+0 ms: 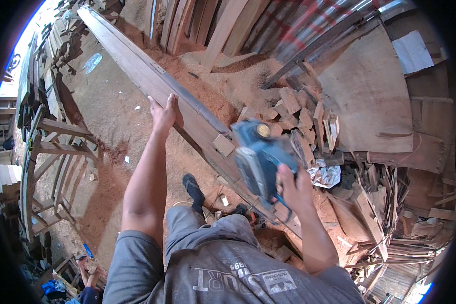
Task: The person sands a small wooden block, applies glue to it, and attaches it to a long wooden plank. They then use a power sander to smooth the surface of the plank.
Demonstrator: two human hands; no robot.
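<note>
A long wooden board runs diagonally from the far left toward the near right. My left hand grips its near-side edge partway along, thumb and fingers spread around it. My right hand is closed round the rear handle of a blue handheld power tool. Motion blurs the tool, so I cannot tell whether it is a planer or a sander, or whether it touches the wood. A small wood block sits on the board just left of the tool.
Offcut blocks are heaped beyond the tool, beside sawdust. Timbers lean at the back. A wooden frame stands at left, and scrap strips lie at right. Another person is at the lower left.
</note>
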